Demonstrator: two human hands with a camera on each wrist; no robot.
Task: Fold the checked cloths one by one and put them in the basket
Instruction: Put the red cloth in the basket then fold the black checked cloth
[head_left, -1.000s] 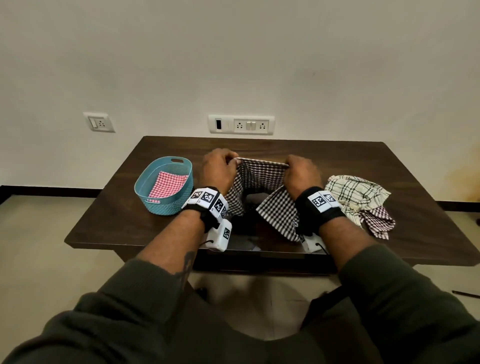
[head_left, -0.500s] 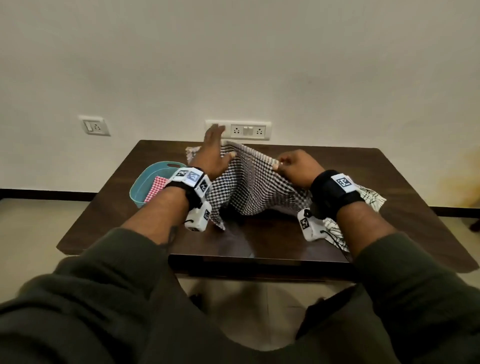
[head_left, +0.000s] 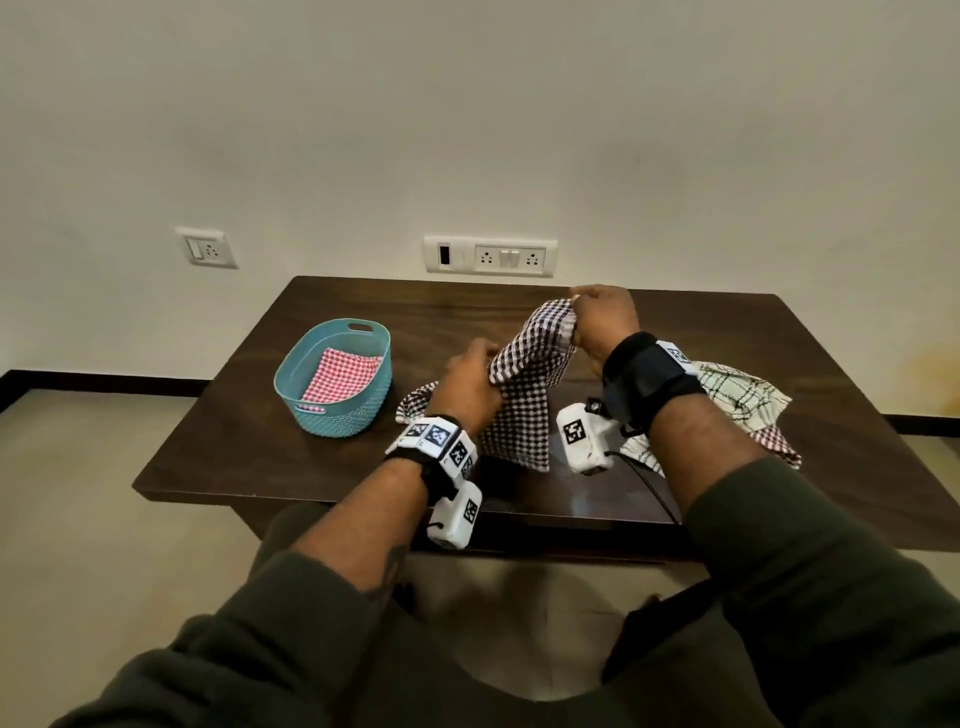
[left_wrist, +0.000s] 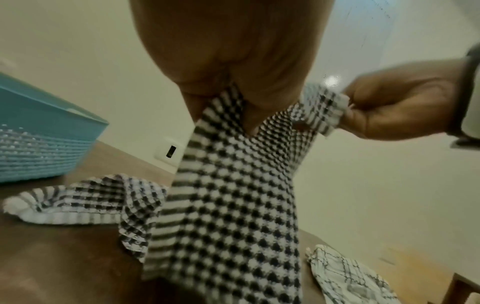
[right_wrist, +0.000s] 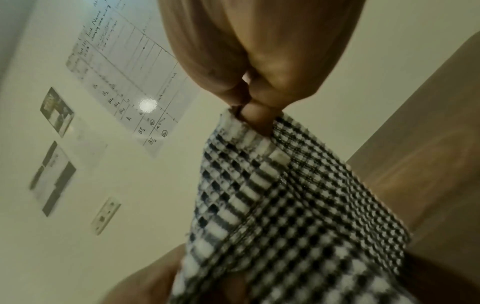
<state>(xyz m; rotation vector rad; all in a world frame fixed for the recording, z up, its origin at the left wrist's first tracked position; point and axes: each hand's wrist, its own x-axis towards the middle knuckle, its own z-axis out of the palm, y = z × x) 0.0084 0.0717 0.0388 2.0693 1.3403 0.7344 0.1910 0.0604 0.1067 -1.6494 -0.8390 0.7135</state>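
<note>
Black-and-white checked cloth (head_left: 519, 400) hangs above the middle of the desk (head_left: 322, 467), held up by both hands, with its lower edge reaching down toward the near edge and one loose corner trailing flat on the wood to the left. The right hand (head_left: 605, 322) is the higher of the two and pinches the cloth's top corner; in the right wrist view its fingers (right_wrist: 255, 115) are closed tight on the white hem, thumb against fingertip, with no gap between them. The left hand (head_left: 467, 387) sits lower and nearer, its fingers (left_wrist: 249, 115) curled round a gathered fold of the cloth partway down, so the fabric runs taut between the two grips. The left palm side is hidden from the head camera, and both wrist views are soft with blur, so the exact finger count on the fold cannot be told.

Toward the left edge of the desk stands a teal basket (head_left: 363, 410), well apart from the hands, with a folded red-and-white checked cloth (head_left: 337, 374) lying flat inside it. Near the right edge lies a crumpled pile: a cream cloth with dark grid lines (head_left: 737, 395) on top and a maroon checked cloth (head_left: 776, 441) beneath, both partly covered by the right forearm. Wrist bands with black-and-white markers (head_left: 441, 441) ring each arm.
</note>
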